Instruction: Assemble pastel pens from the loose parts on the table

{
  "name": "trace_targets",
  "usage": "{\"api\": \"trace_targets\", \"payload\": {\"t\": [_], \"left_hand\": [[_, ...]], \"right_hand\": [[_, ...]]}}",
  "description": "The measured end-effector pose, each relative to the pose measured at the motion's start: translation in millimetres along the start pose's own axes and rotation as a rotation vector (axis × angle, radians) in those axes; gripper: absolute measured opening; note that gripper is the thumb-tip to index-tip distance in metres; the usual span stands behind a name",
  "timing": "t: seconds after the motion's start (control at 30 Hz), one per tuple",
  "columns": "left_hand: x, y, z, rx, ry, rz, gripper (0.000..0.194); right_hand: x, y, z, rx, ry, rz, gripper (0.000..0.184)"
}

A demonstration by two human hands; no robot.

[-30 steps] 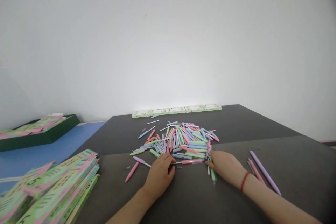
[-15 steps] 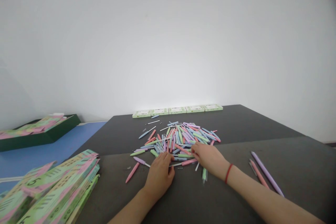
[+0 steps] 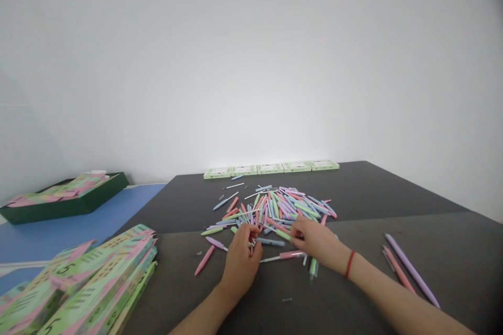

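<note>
Both hands at near edge of pen pile [image 3: 275, 207], mid-table. Left hand [image 3: 239, 256] curled, fingertips among pens, grip unclear. Right hand [image 3: 316, 238] pinching green pen [image 3: 283, 235]. Card stack [image 3: 78, 282] near left.

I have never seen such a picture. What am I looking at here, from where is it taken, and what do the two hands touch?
There is no machine: a camera worn on a person's head looks forward and down at their own bare hands. A dark table carries a heap of pastel pens. The left hand and the right hand both reach into the heap's near edge; whether either really grips a pen is unclear. Flat green-and-pink cartons are stacked at the left, and two loose pens lie at the right.
</note>
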State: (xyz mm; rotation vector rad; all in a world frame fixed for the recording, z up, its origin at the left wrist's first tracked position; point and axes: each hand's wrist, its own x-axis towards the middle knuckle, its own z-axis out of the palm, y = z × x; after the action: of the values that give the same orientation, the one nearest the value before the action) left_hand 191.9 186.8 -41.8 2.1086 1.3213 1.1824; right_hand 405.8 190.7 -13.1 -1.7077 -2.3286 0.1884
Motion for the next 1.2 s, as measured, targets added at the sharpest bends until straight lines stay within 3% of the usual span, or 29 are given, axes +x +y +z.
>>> {"api": "trace_targets", "payload": {"t": [0.07,0.17,0.27,0.37,0.53,0.77,1.0,1.1,1.2], "left_hand": [[-0.8,2.2,1.1,-0.115,0.029,-0.049,0.016],[-2.7,7.5,7.0,-0.378,0.026,-0.116,0.021],[-5.5,14.2,15.5,-0.663,-0.124,-0.243,0.027],[-8.4,19.8,20.6,-0.839,-0.213,-0.408,0.033],[-8.2,21.3,18.3,-1.022,-0.148,-0.543,0.031],[-2.5,12.2,15.3,-1.11,0.023,-0.531,0.031],[-4.1,6.8,14.0,-0.825,0.064,-0.388,0.03],[-4.8,7.2,11.9,-0.777,0.072,-0.353,0.027],[-4.1,6.1,10.5,-0.778,0.067,-0.333,0.027]], "right_hand": [[-7.6,2.7,-1.1,0.201,-0.004,0.006,0.011],[-17.3,0.9,1.1,0.667,-0.144,0.043,0.013],[-24.0,-7.3,5.9,1.035,-0.289,0.095,0.018],[-28.0,-17.7,10.6,1.261,-0.358,0.134,0.023],[-31.7,-27.4,14.7,1.501,-0.403,0.199,0.03],[-30.2,-23.5,18.0,1.471,-0.426,0.21,0.024],[-24.7,-21.5,37.5,1.326,-0.315,0.154,0.015],[-24.1,-23.3,37.8,1.205,-0.307,0.137,0.012],[-28.4,-26.3,24.9,0.882,-0.224,0.124,0.013]]}}
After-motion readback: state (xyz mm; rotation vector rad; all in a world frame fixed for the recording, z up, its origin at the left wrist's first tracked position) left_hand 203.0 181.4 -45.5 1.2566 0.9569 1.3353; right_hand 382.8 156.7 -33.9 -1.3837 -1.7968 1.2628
